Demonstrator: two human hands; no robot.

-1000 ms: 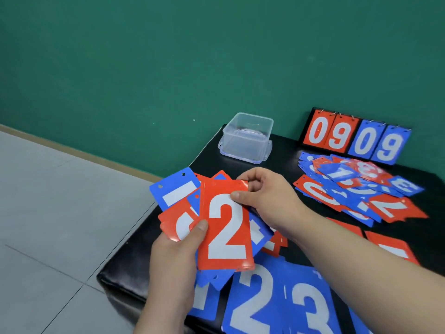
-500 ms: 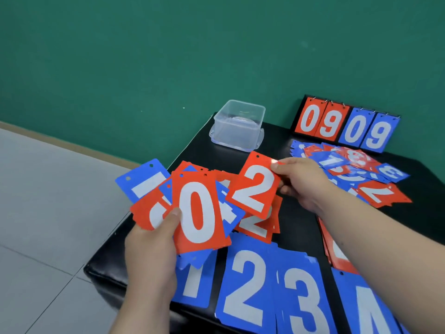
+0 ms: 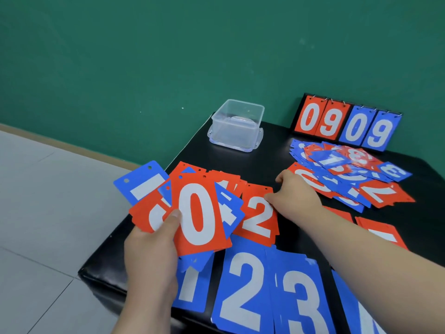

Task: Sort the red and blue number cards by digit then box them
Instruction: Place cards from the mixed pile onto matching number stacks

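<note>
Black padded tabletop [image 3: 277,153] against green wall [image 3: 144,56]; grey tiled floor [image 3: 48,201] at left; flip scoreboard [image 3: 346,122] reading 0909, upright at far edge.

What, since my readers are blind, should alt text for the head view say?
A left hand grips a fan of number cards with a red 0 on top, while the right hand touches a red 2 lying on a black table. Blue cards 1, 2, 3 lie nearest; a loose pile, a clear box and a scoreboard sit behind.
</note>
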